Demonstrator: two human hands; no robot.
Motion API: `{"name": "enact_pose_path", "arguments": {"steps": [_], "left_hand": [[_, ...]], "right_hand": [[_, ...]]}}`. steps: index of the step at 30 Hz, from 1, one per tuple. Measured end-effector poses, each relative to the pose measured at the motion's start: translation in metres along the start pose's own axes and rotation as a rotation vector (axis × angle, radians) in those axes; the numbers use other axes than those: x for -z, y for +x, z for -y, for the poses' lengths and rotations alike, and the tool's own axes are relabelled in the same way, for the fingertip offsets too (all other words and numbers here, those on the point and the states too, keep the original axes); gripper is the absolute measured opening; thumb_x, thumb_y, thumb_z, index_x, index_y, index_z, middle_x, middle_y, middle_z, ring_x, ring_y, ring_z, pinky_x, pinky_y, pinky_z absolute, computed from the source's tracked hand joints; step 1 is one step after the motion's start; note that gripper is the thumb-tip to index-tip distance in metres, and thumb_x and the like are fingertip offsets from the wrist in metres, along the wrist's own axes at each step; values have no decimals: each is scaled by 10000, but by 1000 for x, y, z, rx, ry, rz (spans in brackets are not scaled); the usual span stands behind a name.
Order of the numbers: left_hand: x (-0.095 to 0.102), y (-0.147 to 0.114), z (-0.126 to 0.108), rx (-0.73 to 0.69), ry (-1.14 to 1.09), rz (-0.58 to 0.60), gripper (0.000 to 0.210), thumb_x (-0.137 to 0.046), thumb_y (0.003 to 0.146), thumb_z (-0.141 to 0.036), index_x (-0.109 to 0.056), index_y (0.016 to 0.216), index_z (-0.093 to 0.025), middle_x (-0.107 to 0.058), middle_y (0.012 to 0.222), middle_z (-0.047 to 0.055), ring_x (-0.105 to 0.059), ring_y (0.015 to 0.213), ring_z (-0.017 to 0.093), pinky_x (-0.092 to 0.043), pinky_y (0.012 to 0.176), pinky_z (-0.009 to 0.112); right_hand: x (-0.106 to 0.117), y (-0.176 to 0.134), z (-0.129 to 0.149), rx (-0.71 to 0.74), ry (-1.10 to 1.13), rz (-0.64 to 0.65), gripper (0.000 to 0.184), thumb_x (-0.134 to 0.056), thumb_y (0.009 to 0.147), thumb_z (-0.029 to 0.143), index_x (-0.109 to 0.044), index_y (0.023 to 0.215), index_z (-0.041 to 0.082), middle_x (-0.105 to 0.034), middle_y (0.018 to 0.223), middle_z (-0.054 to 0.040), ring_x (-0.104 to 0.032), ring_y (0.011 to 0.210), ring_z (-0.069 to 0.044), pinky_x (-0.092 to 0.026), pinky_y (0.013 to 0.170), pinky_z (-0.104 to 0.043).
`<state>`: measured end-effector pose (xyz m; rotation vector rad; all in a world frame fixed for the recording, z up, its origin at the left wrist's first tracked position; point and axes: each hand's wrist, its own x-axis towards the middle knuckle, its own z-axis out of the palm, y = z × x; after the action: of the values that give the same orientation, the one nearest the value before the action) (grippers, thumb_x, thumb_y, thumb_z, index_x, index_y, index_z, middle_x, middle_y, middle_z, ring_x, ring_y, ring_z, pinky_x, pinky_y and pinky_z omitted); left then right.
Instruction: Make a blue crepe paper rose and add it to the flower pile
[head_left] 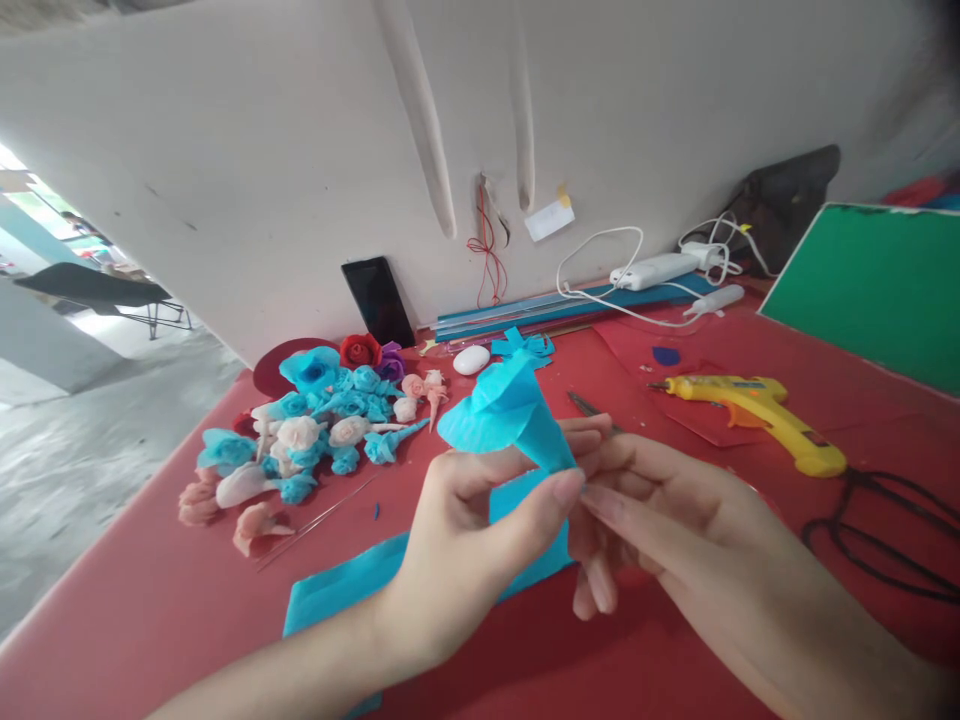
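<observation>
Between my two hands is a blue crepe paper flower (506,405), its petals flaring up and to the left. My left hand (472,540) is closed, pinching the flower's narrow base between thumb and fingers. At the same base, the thumb and fingers of my right hand (675,520) are pressed together from the right side. A blue crepe paper strip (345,580) lies on the table under my left hand, partly hidden by it. Behind the flower lie some blue paper scraps (529,347) and a white egg-shaped object (472,360).
Blue, white and pink paper flowers (330,410) are heaped at the left of the red table (187,620). A yellow glue gun (765,405) lies at the right near a green board (877,290). A phone (379,300) leans on the wall; a power strip (660,270) sits behind.
</observation>
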<state>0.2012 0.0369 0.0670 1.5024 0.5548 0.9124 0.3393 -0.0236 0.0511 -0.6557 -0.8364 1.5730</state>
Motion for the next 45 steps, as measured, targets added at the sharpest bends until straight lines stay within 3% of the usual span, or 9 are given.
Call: {"name": "enact_pose_path", "arguments": {"steps": [2,6,11,15,25,28,32,37,45], "left_hand": [[2,-1,2,-3,-15,-8,149,-617,829,-259,-685,710,-201,-745,929,23,-693,905,219,-563,836,319],[7,-3,9,4,44,79,363,-498,913,-241,-621,574,-194,-746,720,-2,-707,732,173,-526,859,316],[9,-1,9,-17,68,42,340,-522,904,-249,-620,582,-202,-718,632,-29,-683,651,146,-494,876,298],[7,-1,3,-15,121,149,371,-498,916,-250,-615,569,-196,-687,557,-24,-664,612,139,-471,915,312],[6,-1,0,-11,136,155,350,-512,903,-269,-640,588,-186,-654,520,-6,-639,558,143,-546,780,314],[5,-1,-3,-15,196,128,324,-534,884,-323,-682,632,-183,-662,528,14,-612,513,151,-555,658,319],[5,4,-10,-141,320,58,280,-577,832,-438,-730,803,-205,-705,624,47,-643,640,215,-549,720,392],[9,9,-17,-272,462,16,270,-590,813,-463,-725,903,-248,-730,728,58,-637,733,238,-512,796,438],[17,12,-10,-658,806,90,67,-681,752,-191,-687,792,-245,-727,766,4,-598,726,188,-376,938,426]], "right_hand": [[0,-1,0,-8,1,-1,69,-557,914,213,-600,869,183,-611,712,39,-613,574,-51,-520,593,-144],[4,-2,1,-29,-21,-8,60,-560,905,207,-578,859,172,-614,709,29,-625,580,-70,-522,583,-161],[11,0,3,-51,-48,38,87,-548,898,204,-621,859,175,-642,744,19,-642,604,-79,-529,620,-174],[9,-1,5,-91,-108,14,143,-572,901,271,-678,889,176,-633,684,22,-623,578,-61,-509,609,-147],[-2,4,5,-39,-219,-42,222,-568,903,310,-678,744,202,-592,644,18,-590,614,-87,-538,624,-191],[-1,2,5,-12,-310,-18,188,-518,932,292,-665,831,233,-615,732,13,-606,701,-98,-540,675,-195],[1,2,3,107,-529,-16,129,-578,888,241,-652,974,302,-621,848,20,-586,907,-130,-485,882,-233],[4,7,7,343,-703,-69,134,-643,809,221,-633,686,273,-522,674,14,-546,733,-162,-487,854,-299],[4,6,11,155,-666,-34,200,-590,836,409,-690,748,260,-621,796,-37,-583,821,-220,-505,783,-357]]}}
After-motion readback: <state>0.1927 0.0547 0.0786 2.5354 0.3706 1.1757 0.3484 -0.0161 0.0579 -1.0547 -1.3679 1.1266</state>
